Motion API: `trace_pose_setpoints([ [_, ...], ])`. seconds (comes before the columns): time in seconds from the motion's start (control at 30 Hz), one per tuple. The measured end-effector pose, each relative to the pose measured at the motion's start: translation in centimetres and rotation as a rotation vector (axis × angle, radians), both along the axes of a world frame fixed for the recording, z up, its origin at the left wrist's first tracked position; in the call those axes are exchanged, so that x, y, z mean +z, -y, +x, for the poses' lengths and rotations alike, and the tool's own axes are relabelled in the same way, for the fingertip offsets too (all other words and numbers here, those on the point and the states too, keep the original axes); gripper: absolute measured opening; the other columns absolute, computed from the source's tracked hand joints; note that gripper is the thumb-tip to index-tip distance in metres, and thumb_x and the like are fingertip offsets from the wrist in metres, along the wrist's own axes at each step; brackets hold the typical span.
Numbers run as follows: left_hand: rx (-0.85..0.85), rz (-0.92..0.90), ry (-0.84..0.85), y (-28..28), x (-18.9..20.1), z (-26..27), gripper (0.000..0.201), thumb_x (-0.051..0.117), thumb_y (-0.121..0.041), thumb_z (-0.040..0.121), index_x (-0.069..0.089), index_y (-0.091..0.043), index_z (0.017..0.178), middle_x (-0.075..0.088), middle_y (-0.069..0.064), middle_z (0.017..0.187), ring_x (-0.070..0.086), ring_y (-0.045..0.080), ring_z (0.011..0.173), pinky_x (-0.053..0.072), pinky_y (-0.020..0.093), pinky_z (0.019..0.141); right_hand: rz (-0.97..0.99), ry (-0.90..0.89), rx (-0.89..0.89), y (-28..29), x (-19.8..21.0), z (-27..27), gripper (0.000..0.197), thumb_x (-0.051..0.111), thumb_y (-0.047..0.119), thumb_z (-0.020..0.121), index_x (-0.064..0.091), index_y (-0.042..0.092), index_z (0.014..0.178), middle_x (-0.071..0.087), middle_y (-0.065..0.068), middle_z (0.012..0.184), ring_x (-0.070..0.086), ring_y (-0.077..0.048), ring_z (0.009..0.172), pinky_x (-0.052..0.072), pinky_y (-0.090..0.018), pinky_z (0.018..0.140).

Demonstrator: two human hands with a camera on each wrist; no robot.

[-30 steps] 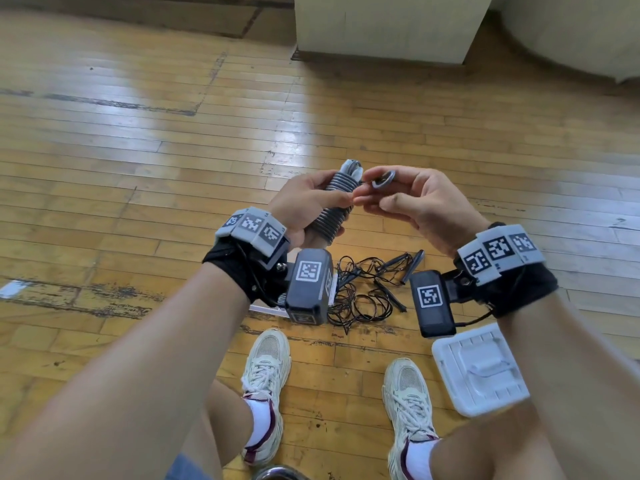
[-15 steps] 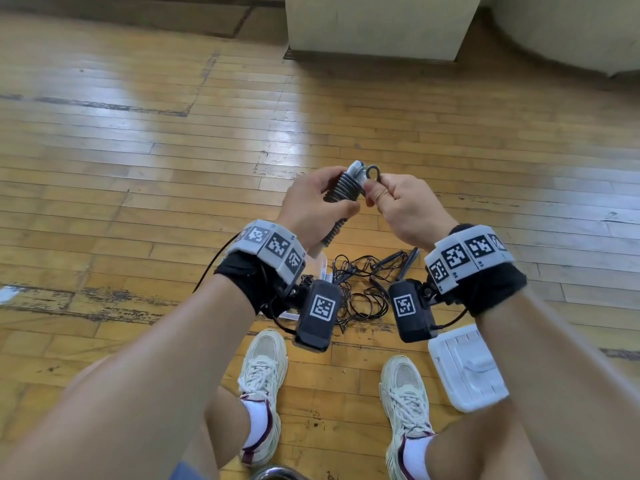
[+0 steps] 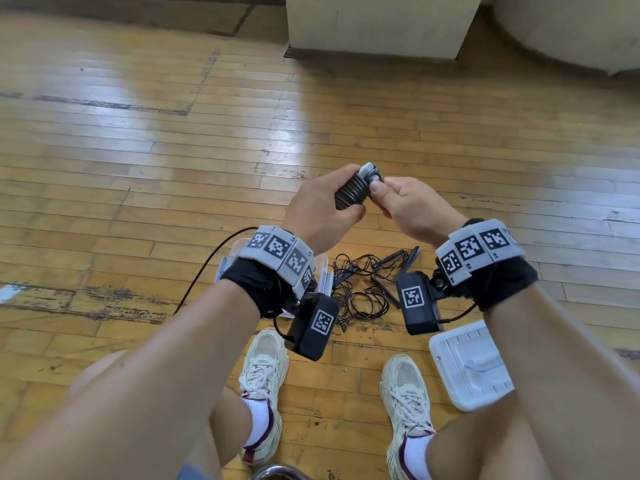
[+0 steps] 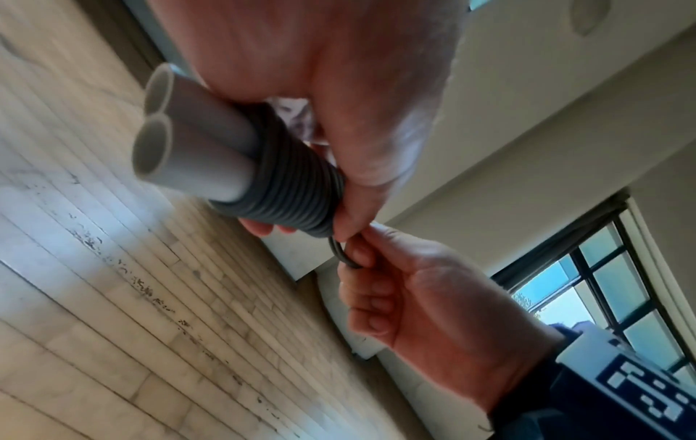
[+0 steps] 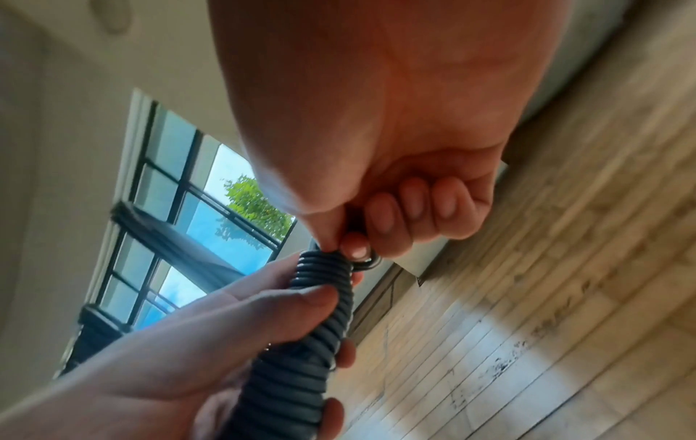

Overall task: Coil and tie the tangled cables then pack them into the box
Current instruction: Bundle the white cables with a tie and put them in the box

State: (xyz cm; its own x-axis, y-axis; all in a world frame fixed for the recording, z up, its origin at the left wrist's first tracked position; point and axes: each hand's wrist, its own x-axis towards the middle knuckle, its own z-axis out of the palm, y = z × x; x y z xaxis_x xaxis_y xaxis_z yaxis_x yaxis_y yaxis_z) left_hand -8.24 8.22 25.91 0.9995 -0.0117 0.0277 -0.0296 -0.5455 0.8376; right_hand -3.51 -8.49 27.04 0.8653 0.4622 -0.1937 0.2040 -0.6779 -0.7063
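Cable coil [image 3: 353, 194], grey, wound in tight turns round two pale handles [image 4: 196, 137], is held up in the air over the wooden floor [image 3: 138, 168], between the two hands. Left hand [image 3: 320, 211] grips the wound bundle, fingers and thumb curled round the turns. Right hand [image 3: 412, 211] pinches the free end loop of cable [image 4: 341, 253] at the upper end of the coil, thumb and forefinger closed on it.

Step in hand, by my judgement: tying off, tucking the tail to lock the last turn. Coiling of this cable looks finished.

Tangled black cables [image 3: 363, 289] lie on the floor near the feet, not yet coiled. White box [image 3: 323, 271] is mostly hidden behind the left wrist; white lid [image 3: 467, 365] lies beside the right shoe.

Next move calls for keeping the left grip firm so the turns do not spring loose while the right hand secures the tail; then the bundle goes to the box.
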Motion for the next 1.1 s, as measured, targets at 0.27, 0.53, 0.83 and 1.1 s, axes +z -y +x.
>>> trace_pose_setpoints([
  [0.27, 0.213, -0.527, -0.184, 0.5, -0.3, -0.1, 0.024, 0.061, -0.035, 0.098, 0.069, -0.014, 0.088, 0.069, 0.016, 0.084, 0.068, 0.027, 0.066, 0.058, 0.04, 0.059, -0.096, 0.095, 0.143, 0.5, 0.7, -0.5, 0.043, 0.037, 0.042, 0.106, 0.063, 0.009, 0.098, 0.067, -0.007, 0.092, 0.061, -0.028, 0.089, 0.051, -0.047, 0.082],
  [0.53, 0.252, -0.667, -0.209, 0.5, -1.2, -0.1, 0.028, 0.07, -0.029, 0.092, 0.068, -0.002, 0.09, 0.068, 0.019, 0.083, 0.067, 0.025, 0.062, 0.053, 0.032, 0.053, 0.009, 0.103, -0.013, 0.2, 0.1, -0.7, 0.032, 0.053, 0.043, 0.099, 0.054, 0.012, 0.103, 0.065, -0.001, 0.076, 0.06, -0.016, 0.068, 0.048, -0.031, 0.061],
  [0.83, 0.167, -0.687, -0.225, 0.4, -0.6, -0.3, 0.025, 0.068, -0.02, 0.093, 0.065, 0.004, 0.093, 0.065, 0.021, 0.085, 0.065, 0.022, 0.059, 0.054, 0.03, 0.049, 0.078, 0.221, 0.087, 1.2, -0.4, -1.0, 0.021, 0.055, 0.029, 0.102, 0.057, 0.016, 0.086, 0.054, 0.007, 0.061, 0.049, -0.013, 0.053, 0.042, -0.029, 0.051],
  [1.1, 0.23, -0.628, -0.246, 0.9, -1.6, -0.4, 0.024, 0.071, -0.026, 0.091, 0.068, -0.003, 0.087, 0.07, 0.021, 0.083, 0.068, 0.032, 0.063, 0.059, 0.046, 0.061, 0.007, 0.294, 0.061, 0.8, -0.7, -0.7, 0.031, 0.05, 0.036, 0.103, 0.056, 0.008, 0.092, 0.059, -0.004, 0.064, 0.055, -0.02, 0.055, 0.045, -0.033, 0.051],
])
